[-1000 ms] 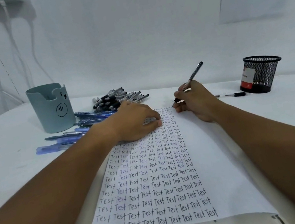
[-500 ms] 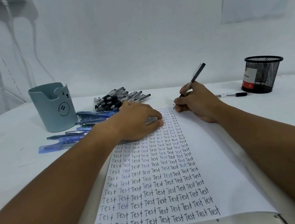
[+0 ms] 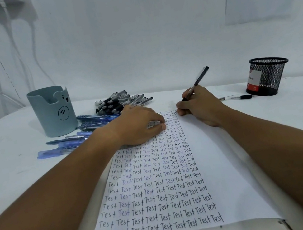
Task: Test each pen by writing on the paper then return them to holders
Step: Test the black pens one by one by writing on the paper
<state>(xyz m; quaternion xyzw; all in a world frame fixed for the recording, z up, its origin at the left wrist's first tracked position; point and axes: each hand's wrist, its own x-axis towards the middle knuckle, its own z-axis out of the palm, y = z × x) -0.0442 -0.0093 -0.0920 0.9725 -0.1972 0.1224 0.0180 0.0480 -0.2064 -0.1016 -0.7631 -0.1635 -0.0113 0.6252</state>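
A white sheet of paper (image 3: 223, 173) lies in front of me, its left part filled with rows of the handwritten word "Test". My right hand (image 3: 199, 106) grips a black pen (image 3: 199, 79) with its tip at the sheet's far edge, beside the last column. My left hand (image 3: 138, 125) rests on the upper left of the paper, fingers curled loosely and touching the sheet. Left of it lie several blue pens (image 3: 81, 135) and, farther back, a heap of black pens (image 3: 120, 101).
A grey-blue cup holder (image 3: 53, 112) with a bear face stands at the back left. A black mesh holder (image 3: 267, 76) stands at the back right, with one black pen (image 3: 238, 97) lying on the table beside it. A white wall rises behind the table.
My right hand and the pen have shifted slightly on the sheet's far edge, the pen leaning a little differently. My left hand stays on the paper.
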